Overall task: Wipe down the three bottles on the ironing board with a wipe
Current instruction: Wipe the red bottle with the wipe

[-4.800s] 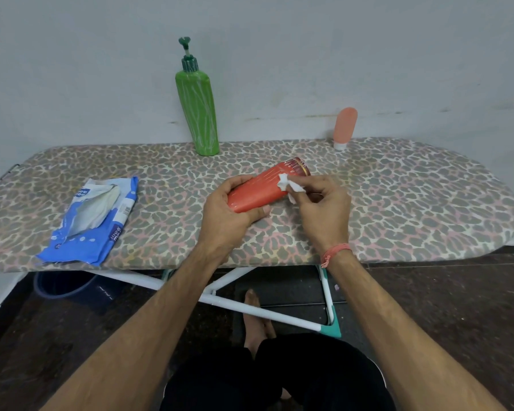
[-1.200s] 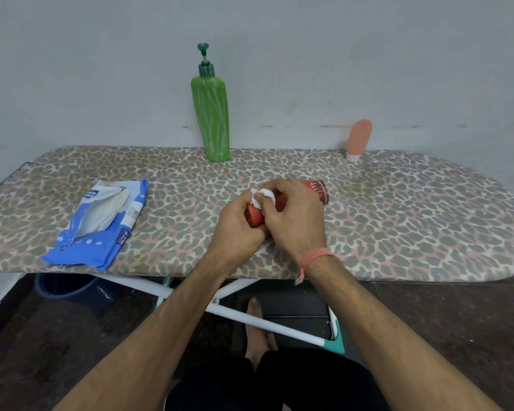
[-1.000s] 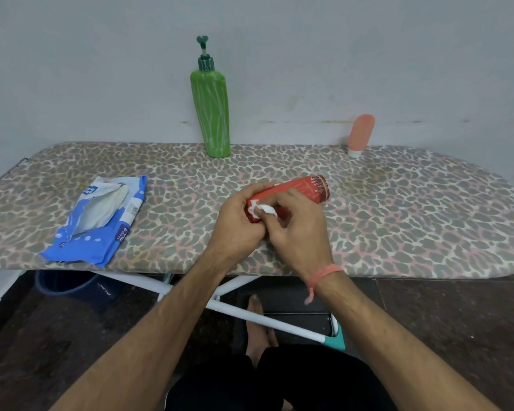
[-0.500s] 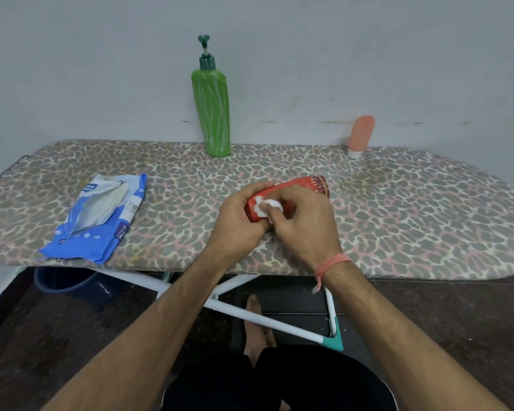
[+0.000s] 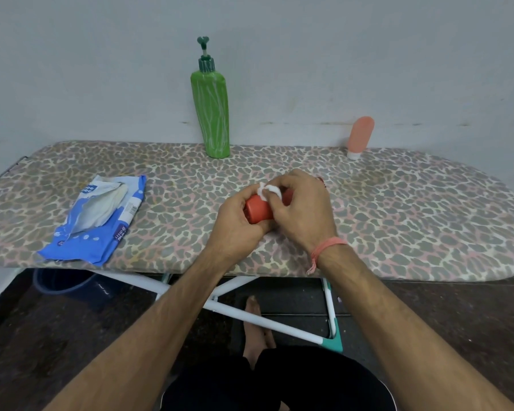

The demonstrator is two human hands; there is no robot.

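Your left hand curls around the near end of the red bottle, holding it on its side just above the ironing board, its flat end facing you. Your right hand arches over the bottle from the right, wrist bent, fingertips pinching a small white wipe against its top. The green pump bottle and the small pink bottle stand upright at the far edge; the blue wipes pack lies well to the left
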